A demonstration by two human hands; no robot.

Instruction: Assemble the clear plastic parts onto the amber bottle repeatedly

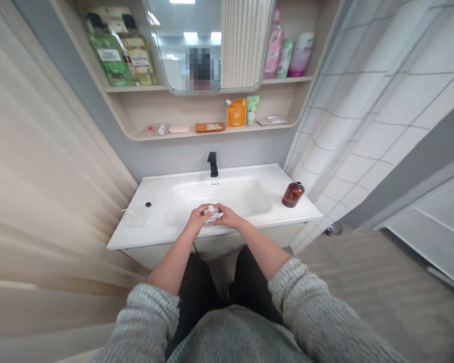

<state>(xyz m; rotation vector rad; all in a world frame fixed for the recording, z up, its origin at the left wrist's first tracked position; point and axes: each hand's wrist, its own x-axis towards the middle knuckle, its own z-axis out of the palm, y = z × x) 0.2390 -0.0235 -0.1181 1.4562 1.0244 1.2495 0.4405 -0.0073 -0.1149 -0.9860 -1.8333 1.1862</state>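
Note:
Over the front rim of the white sink, my left hand and my right hand are closed around a small clear bottle with a white top. Fingers of both hands cover its sides, so its full shape is hidden. A brown see-through bottle with some liquid stands on the counter to the right of the sink. On the left part of the counter lie a small black cap and a faint, clear container with a white tip.
A black faucet rises behind the basin. Above it hangs a mirror cabinet with several bottles, an orange pouch and a green tube. Curtains flank the left side; a white grid-patterned curtain is on the right.

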